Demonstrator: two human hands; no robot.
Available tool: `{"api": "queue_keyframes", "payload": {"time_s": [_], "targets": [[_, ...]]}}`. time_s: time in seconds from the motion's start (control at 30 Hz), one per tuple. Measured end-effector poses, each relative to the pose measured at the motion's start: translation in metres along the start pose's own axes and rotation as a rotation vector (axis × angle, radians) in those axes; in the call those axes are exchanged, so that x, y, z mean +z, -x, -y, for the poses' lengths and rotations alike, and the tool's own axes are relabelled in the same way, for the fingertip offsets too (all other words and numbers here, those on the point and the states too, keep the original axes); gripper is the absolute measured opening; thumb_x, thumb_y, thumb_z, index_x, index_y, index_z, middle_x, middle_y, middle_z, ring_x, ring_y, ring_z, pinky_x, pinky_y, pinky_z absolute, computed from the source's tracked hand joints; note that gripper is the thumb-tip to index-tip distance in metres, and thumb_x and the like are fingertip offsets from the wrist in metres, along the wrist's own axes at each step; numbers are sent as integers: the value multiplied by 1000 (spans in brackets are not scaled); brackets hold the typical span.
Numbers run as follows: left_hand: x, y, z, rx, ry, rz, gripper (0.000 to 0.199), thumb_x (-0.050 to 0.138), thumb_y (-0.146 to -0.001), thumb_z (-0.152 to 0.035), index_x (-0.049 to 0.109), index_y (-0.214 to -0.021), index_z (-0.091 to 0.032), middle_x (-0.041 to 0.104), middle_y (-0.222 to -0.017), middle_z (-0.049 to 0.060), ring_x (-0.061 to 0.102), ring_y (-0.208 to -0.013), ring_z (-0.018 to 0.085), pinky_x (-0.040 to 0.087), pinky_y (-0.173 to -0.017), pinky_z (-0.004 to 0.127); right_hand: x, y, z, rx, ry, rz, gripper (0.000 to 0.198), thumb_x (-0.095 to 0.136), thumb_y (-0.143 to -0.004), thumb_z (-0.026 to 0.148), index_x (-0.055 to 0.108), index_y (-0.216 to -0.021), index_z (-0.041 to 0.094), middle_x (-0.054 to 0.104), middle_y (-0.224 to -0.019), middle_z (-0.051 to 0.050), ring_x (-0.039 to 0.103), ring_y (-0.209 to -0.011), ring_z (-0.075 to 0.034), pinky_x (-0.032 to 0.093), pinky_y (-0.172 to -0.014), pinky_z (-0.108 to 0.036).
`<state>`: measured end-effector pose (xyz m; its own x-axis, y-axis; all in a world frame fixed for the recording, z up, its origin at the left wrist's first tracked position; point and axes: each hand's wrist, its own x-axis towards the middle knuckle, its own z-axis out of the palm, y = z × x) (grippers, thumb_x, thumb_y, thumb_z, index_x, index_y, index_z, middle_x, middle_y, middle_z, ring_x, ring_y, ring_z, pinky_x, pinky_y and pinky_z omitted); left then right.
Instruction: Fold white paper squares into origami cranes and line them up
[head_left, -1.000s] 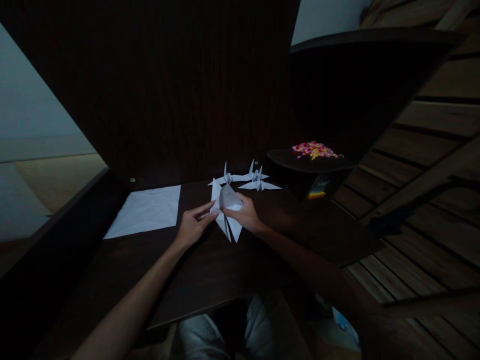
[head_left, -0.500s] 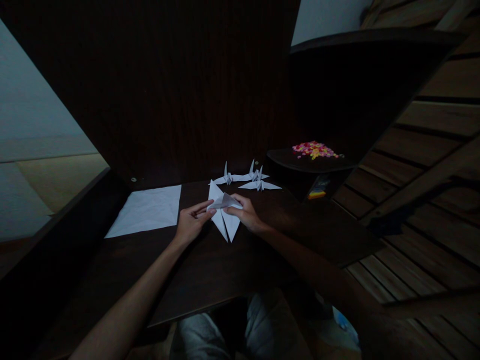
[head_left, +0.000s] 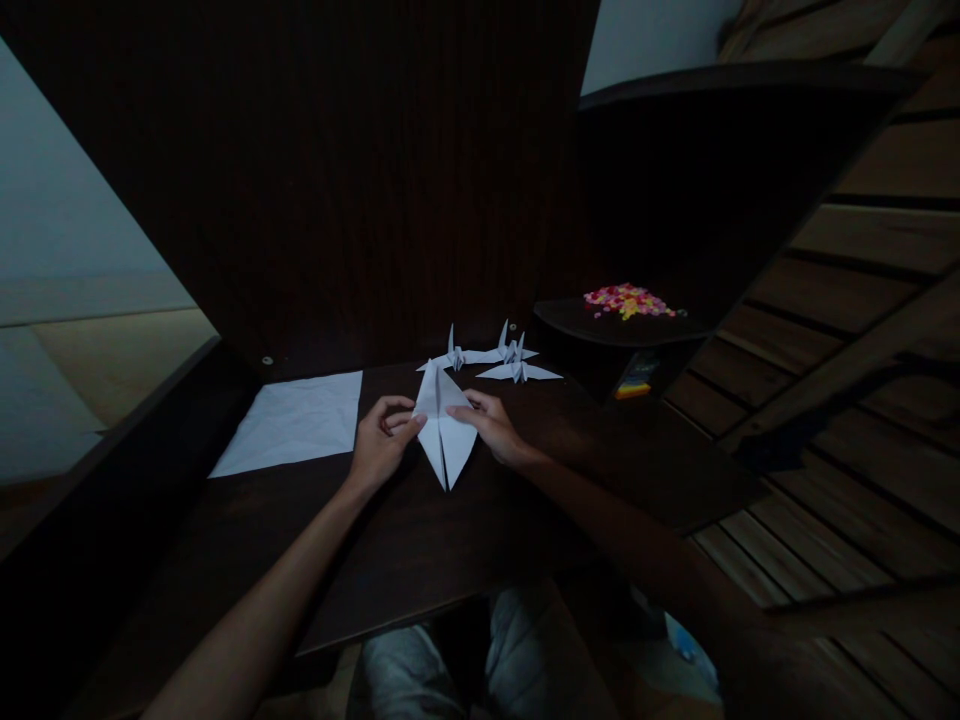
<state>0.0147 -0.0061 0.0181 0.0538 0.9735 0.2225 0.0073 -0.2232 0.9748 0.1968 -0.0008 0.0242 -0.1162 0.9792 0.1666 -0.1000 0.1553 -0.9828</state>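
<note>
Between my hands is a folded white origami paper (head_left: 444, 430), a long diamond with a slit down its lower half. My left hand (head_left: 382, 432) pinches its left corner, thumb on top and fingers curled at the edge. On the other side, my right hand (head_left: 491, 425) grips the right edge, its thumb lying across the upper face and the fingers partly hidden behind the paper. Just beyond stand several finished paper cranes, among them a front crane (head_left: 519, 371) and a left crane (head_left: 455, 357).
A flat white paper sheet (head_left: 292, 425) lies at the left of the dark desk (head_left: 420, 560). At right, a low corner shelf (head_left: 577, 322) bears a heap of small pink, red and yellow pieces (head_left: 628, 299). A small box (head_left: 634, 376) sits beneath it. A tall dark panel (head_left: 397, 200) rises behind.
The paper's upper flap, raised and bent between my hands before, now lies flat as a full diamond. My hands have shifted only slightly.
</note>
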Motion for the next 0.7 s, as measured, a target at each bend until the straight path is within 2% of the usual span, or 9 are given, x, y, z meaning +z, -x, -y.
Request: {"api": "queue_keyframes", "payload": {"time_s": [0.07, 0.17, 0.33, 0.53, 0.7], "targets": [[-1, -1, 0, 53, -37, -33, 32, 75, -68, -35, 62, -91, -16, 69, -74, 2, 66, -69, 16, 51, -63, 25, -2, 0, 0, -4, -35, 9, 23, 67, -67, 39, 59, -69, 17, 52, -66, 2, 48, -62, -12, 36, -54, -21], [-3, -1, -4, 117, -178, -35, 19, 70, -72, -33, 67, -78, -16, 70, -80, 4, 65, -78, 17, 50, -71, 26, -4, -1, -2, -18, -94, 19, 24, 63, -71, 40, 56, -65, 18, 48, -65, 2, 47, -63, -12, 36, -54, -22], [-4, 0, -8, 101, -235, 26, 24, 62, -77, -31, 74, -92, -18, 71, -95, 6, 62, -88, 20, 47, -79, 28, -3, 0, -2, 28, -167, 74, 23, 59, -73, 42, 60, -73, 19, 55, -69, 0, 53, -68, -15, 41, -57, -23], [-3, 2, -11, 79, -207, 102, 31, 66, -74, -34, 74, -99, -17, 70, -94, 6, 59, -75, 16, 46, -65, 24, -2, 1, 0, 52, -169, 97, 25, 65, -70, 43, 65, -78, 19, 59, -75, 0, 55, -72, -15, 42, -59, -23], [-1, 4, -10, 55, -226, 95, 36, 71, -69, -36, 73, -99, -17, 68, -73, 3, 42, -46, 8, 34, -42, 19, 0, 0, -3, 48, -149, 115, 32, 70, -68, 47, 66, -81, 18, 59, -73, 0, 53, -66, -12, 39, -56, -21]]}}
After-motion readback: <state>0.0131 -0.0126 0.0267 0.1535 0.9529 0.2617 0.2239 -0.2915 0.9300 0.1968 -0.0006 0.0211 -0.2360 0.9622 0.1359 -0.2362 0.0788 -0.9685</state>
